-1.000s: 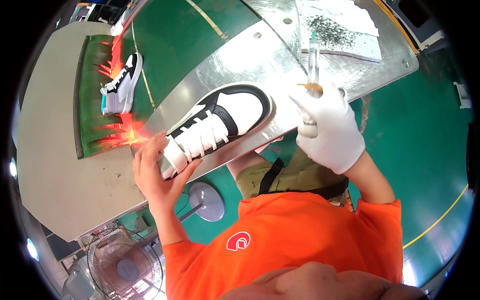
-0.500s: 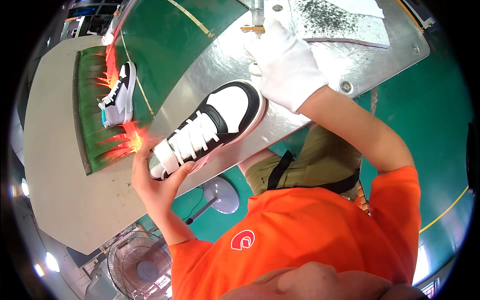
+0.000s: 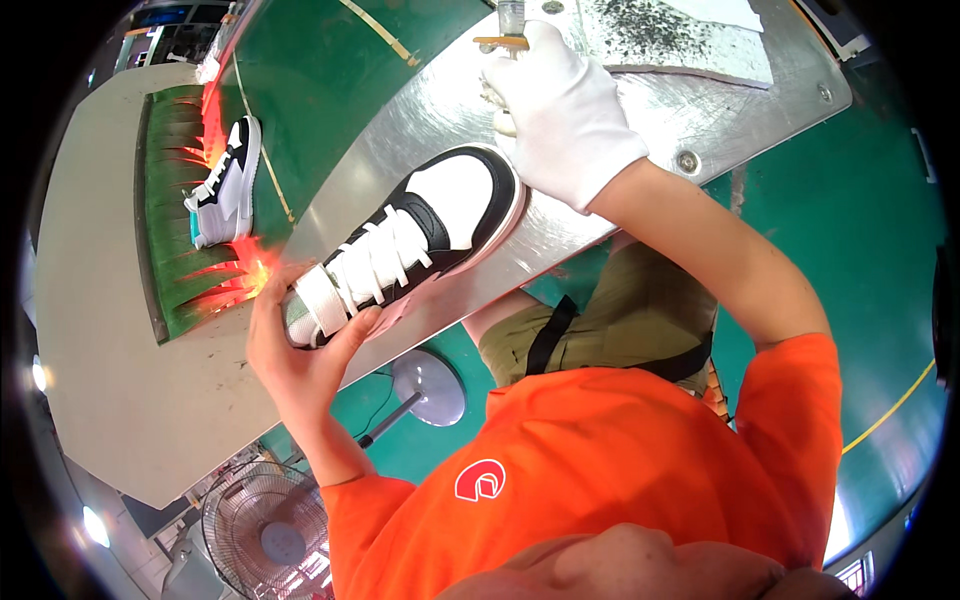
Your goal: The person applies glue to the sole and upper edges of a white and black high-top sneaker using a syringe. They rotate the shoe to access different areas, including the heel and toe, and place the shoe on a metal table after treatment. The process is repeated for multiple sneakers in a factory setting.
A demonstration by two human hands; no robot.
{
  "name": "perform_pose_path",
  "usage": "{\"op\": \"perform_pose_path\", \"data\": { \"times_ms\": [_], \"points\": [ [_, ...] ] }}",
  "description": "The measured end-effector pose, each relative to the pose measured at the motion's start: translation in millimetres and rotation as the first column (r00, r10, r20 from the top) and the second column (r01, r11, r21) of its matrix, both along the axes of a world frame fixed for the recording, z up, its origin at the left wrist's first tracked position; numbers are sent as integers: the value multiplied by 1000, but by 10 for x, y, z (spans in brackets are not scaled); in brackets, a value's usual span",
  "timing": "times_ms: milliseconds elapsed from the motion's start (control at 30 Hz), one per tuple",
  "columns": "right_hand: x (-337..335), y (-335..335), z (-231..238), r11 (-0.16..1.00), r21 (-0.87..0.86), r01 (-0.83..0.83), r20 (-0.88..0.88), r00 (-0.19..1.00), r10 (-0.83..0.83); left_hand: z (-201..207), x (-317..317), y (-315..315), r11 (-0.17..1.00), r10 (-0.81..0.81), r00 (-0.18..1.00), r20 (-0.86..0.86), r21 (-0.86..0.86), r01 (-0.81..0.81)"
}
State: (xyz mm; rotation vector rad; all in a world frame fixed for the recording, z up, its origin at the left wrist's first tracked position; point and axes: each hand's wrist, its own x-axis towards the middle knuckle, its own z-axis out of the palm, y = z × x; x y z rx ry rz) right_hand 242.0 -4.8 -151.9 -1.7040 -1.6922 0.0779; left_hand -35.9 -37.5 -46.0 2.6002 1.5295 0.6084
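Note:
A black-and-white lace-up sneaker (image 3: 400, 235) lies slanted across the metal table, its toe pointing to the far right. My bare left hand (image 3: 300, 335) is closed round its heel and ankle collar, thumb on the near side. Just beyond the toe, my right hand (image 3: 565, 120), in a white glove, has its fingers curled round a clear, syringe-like tube (image 3: 511, 18) with an orange-brown crosspiece. Part of that tool is hidden by the glove and the picture's upper edge. The tube is apart from the sneaker.
Another sneaker (image 3: 228, 185) sits at the left by a green strip curtain (image 3: 165, 220) with red-orange glowing light behind it. A black-speckled white sheet (image 3: 680, 45) lies at the far right of the metal table (image 3: 640, 95). A fan (image 3: 270, 535) stands at the lower left.
The whole view has shifted slightly, so everything sits a little further left. Both hands keep their holds, and the sneaker's pose looks nearly the same.

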Motion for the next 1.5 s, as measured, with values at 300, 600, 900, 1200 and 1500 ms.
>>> {"op": "perform_pose_path", "data": {
  "times_ms": [300,600,900,1200,1500],
  "points": [
    [3,-88,62,1000,4,31,35,999,-31,48,92,-135,1000,23,1000,13,14,-23],
    [21,-280,107,994,-47,95,30,995,-94,96,125,-235,995,104,995,6,-8,-104],
    [-91,-306,128,995,8,99,50,994,-99,90,133,-266,997,59,997,-49,51,-56],
    [226,-546,275,964,-76,-254,-113,963,245,177,92,-227,989,96,994,55,-115,-89],
    [336,-316,152,889,-131,-438,-361,857,368,180,130,-78,968,82,987,137,-248,-46]
  ]
}}
